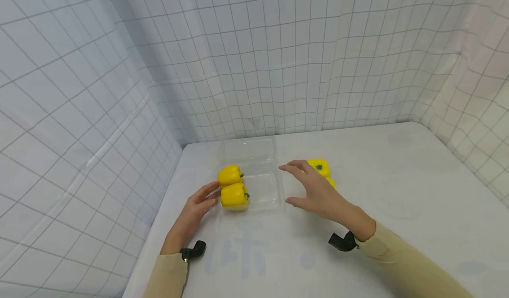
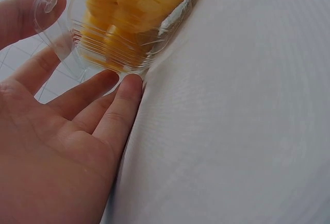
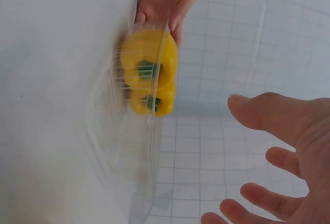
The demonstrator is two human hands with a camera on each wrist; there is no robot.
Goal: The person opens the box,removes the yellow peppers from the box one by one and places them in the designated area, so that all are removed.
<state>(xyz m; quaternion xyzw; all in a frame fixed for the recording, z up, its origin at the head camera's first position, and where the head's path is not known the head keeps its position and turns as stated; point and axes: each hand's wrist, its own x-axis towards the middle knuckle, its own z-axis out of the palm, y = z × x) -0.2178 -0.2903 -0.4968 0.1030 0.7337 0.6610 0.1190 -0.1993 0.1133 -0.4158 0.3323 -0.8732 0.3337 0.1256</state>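
Note:
In the head view, two yellow bell peppers [image 1: 233,195] lie one behind the other in the left side of a clear plastic container [image 1: 264,187]. My left hand [image 1: 195,209] is at the container's left wall, its fingers [image 2: 121,98] extended against the ridged plastic in the left wrist view. The thumb is by the clear rim there. To the right of the container, my right hand [image 1: 318,194] hovers with thumb and fingers spread and nothing between them. Beyond it sit more yellow bell peppers [image 1: 321,167], partly hidden by that hand.
The container's clear hinged lid [image 1: 248,150] lies folded back behind it. A white cloth covers the table [image 1: 381,192]. Checked white curtains [image 1: 270,59] hang around the back and sides. Each wrist wears a black camera [image 1: 193,250].

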